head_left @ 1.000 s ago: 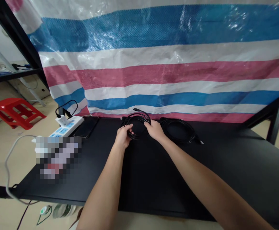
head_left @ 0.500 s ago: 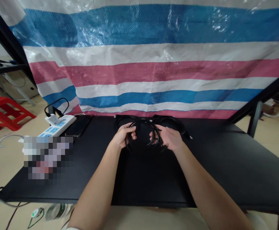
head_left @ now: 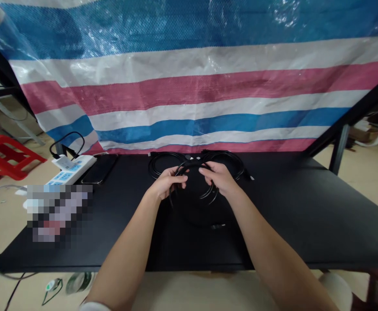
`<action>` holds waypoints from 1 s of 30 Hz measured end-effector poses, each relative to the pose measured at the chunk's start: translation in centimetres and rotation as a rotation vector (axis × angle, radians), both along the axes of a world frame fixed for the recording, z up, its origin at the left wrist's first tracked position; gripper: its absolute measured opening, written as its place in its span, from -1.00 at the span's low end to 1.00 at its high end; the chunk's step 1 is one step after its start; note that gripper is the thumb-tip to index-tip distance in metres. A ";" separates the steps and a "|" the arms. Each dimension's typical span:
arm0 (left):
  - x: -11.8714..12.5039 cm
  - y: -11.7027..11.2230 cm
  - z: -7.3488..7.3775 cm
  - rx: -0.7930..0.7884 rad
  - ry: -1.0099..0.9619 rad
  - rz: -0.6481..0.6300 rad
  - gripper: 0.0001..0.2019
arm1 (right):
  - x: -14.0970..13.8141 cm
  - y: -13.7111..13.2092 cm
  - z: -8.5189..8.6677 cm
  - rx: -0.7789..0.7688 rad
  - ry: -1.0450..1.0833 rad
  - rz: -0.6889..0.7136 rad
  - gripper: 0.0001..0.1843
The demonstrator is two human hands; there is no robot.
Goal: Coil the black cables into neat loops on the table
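Observation:
Between my two hands is a looped black cable point(head_left: 172, 196), held just above the black table. My left hand point(head_left: 168, 183) is closed around the left side of the loops, thumb on top. On the opposite side my right hand point(head_left: 220, 177) pinches the loops between thumb and fingers. One end of this cable, with a metal-tipped plug point(head_left: 218, 226), hangs below the hands. Behind them lie two more coiled black cables, a left coil point(head_left: 153, 166) and a right coil point(head_left: 241, 164), each partly covered by a hand.
The black table point(head_left: 289, 216) backs onto a striped plastic sheet point(head_left: 195, 99). A phone point(head_left: 100, 168) lies at the left beside a white power strip point(head_left: 74, 168) with plugs in it. A blurred-out item point(head_left: 62, 211) is nearer. A red stool point(head_left: 10, 155) stands on the floor.
My right hand has shifted its hold, its thumb now over the loops. The cable's plug end has come free and hangs lower, between my forearms. The view has tilted slightly.

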State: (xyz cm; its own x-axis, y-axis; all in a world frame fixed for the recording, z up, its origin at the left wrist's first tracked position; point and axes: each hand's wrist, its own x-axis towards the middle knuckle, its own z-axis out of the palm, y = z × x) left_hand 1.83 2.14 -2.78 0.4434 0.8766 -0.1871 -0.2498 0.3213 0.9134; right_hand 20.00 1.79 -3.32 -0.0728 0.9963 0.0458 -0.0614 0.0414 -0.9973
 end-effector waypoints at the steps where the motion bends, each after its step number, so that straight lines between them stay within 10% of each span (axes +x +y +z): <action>1: 0.1 0.0 0.0 -0.012 -0.014 0.000 -0.63 | 0.0 0.1 0.0 -0.002 0.065 -0.048 -0.63; 9: 1.4 -0.5 0.6 -0.036 -0.212 0.272 -0.64 | 0.8 -0.4 0.5 -0.110 0.194 0.146 -0.66; 16: 0.8 -0.6 1.5 -0.168 -0.065 0.074 -0.57 | 2.3 -0.5 0.7 -0.146 0.279 0.389 -0.45; 22: 1.3 -0.7 1.7 -0.335 0.037 -0.001 -0.55 | 2.4 -0.5 0.8 -0.123 0.244 0.241 -0.47; 30: 1.9 -1.0 1.7 -0.102 0.151 0.204 -0.70 | 1.9 -0.7 1.1 -0.178 0.145 0.339 -0.65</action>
State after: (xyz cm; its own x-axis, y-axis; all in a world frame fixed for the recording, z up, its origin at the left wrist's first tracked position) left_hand 3.72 1.15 -1.12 0.2196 0.9183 -0.3295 -0.1825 0.3704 0.9108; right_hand 21.89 1.07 -2.21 -0.4041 0.9101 -0.0915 -0.1826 -0.1783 -0.9669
